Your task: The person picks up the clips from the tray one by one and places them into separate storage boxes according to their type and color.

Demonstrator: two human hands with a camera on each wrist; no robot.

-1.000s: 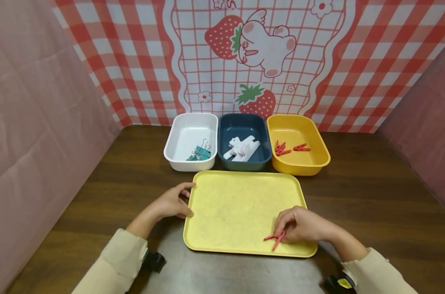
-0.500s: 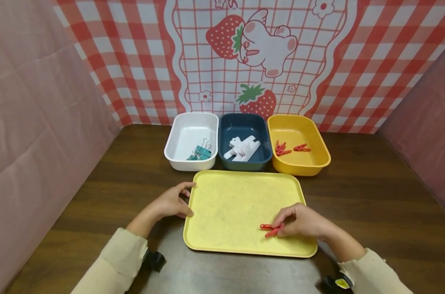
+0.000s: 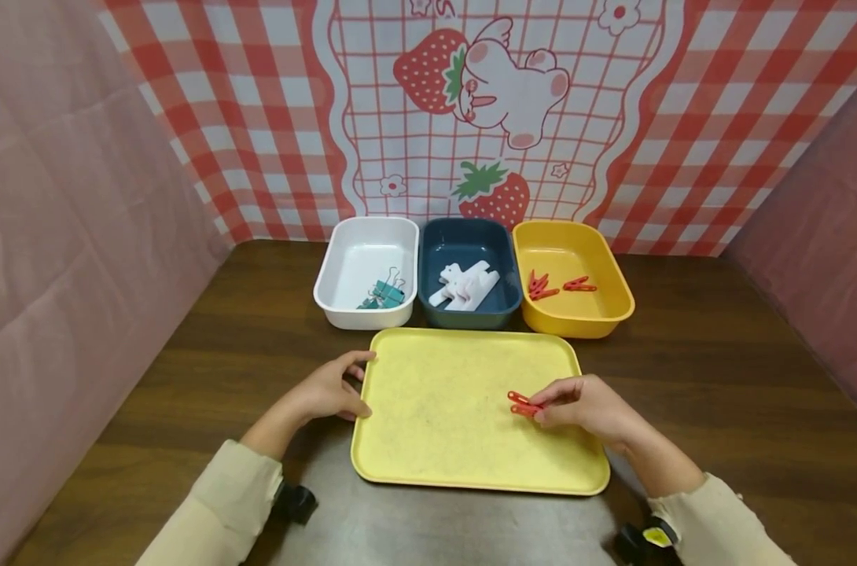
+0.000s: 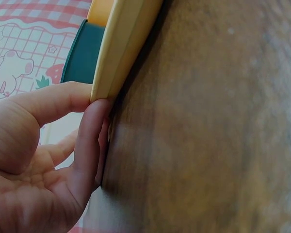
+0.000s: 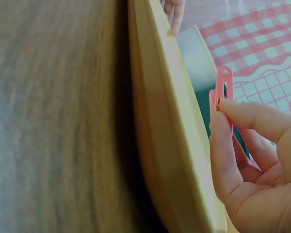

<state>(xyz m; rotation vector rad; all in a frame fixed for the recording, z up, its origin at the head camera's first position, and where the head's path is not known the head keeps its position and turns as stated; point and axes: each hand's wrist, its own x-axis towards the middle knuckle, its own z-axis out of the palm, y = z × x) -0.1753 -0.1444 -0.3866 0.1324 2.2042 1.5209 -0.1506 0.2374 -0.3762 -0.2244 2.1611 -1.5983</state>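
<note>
My right hand (image 3: 590, 407) pinches a small red clothespin (image 3: 524, 410) between thumb and fingertips, above the right half of the yellow tray (image 3: 443, 409). The two ends of the clothespin point left, and in the right wrist view the clothespin (image 5: 226, 75) stands out past the fingertips. At the tray's left edge my left hand (image 3: 325, 391) holds the rim, its thumb and index finger set apart along it. The left wrist view shows fingertips of that hand (image 4: 82, 131) right at the rim, one on top and one lower.
Behind the tray stand three bins side by side: a white one (image 3: 325, 295) with teal binder clips (image 3: 384, 294), a dark blue one (image 3: 464, 318) with white bear-shaped clips (image 3: 467, 284), and a yellow one (image 3: 577, 326) with red clothespins (image 3: 580, 284). A checked cloth (image 3: 273, 141) hangs behind.
My right hand has lifted the red clothespin from near the tray's front right and moved it toward the back, turning its ends to the left. The left hand stays at the rim.
</note>
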